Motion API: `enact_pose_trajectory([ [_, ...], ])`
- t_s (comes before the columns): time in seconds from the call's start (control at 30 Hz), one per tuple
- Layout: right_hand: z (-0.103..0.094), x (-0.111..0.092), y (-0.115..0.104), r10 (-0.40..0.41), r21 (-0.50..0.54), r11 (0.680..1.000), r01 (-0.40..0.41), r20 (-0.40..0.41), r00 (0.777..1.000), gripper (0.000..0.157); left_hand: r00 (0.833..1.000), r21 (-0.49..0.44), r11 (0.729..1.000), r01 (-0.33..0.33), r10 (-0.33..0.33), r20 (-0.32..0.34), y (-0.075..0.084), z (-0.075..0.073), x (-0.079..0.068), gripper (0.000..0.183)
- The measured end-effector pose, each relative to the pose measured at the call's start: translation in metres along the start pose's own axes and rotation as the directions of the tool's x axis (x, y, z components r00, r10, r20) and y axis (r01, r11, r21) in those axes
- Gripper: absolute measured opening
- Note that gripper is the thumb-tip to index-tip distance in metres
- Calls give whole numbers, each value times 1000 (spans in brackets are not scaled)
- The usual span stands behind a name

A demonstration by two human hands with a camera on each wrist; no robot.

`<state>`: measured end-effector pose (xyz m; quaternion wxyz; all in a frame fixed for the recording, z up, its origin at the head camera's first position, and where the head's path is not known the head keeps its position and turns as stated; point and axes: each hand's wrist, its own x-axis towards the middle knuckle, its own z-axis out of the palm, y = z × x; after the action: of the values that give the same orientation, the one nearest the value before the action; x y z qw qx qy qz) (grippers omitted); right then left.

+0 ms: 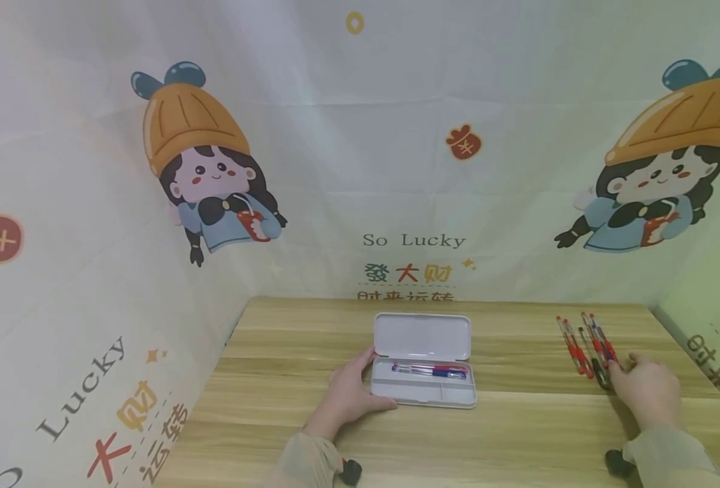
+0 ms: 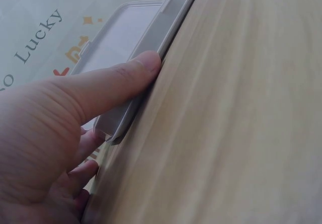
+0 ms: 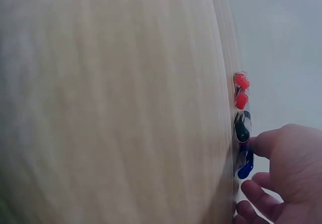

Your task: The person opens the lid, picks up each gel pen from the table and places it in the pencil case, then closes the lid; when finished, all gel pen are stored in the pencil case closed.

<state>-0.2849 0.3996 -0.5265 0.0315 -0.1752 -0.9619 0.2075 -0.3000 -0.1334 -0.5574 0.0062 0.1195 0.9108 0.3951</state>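
Note:
My left hand (image 1: 349, 391) grips the left end of a pale grey pencil case (image 1: 405, 400), its thumb along the front edge and its fingers at the left side. The case lies with its lid (image 1: 422, 337) raised; a red pen (image 1: 451, 367) and a blue pen (image 1: 448, 373) rest in the rear compartment. At the right, my right hand (image 1: 647, 390) reaches to a group of pens. The right wrist view shows its thumb touching near a blue-capped pen (image 3: 245, 168), with a gap to the other fingers. Red pens (image 1: 574, 349) and a black pen (image 3: 242, 129) lie beside it.
The wood-grain table (image 1: 518, 420) carries the case near its middle and the pens near its right side. A printed cloth (image 1: 420, 169) hangs behind the table's back edge and along both sides.

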Motion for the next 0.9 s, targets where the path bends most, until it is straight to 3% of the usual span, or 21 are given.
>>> enact_pose_trajectory([
  [0.2,1,2,0,-22,-55,998,24,29,999,57,1000,5,1000,3,-3,-4,-2,0,1,125],
  [0.6,1,-1,-2,93,44,994,-95,59,994,54,1000,4,1000,4,-4,-1,-2,1,2,126],
  [0.9,0,-4,-5,155,143,977,-157,27,988,47,1000,-2,1000,14,-14,2,-2,1,1,126],
])
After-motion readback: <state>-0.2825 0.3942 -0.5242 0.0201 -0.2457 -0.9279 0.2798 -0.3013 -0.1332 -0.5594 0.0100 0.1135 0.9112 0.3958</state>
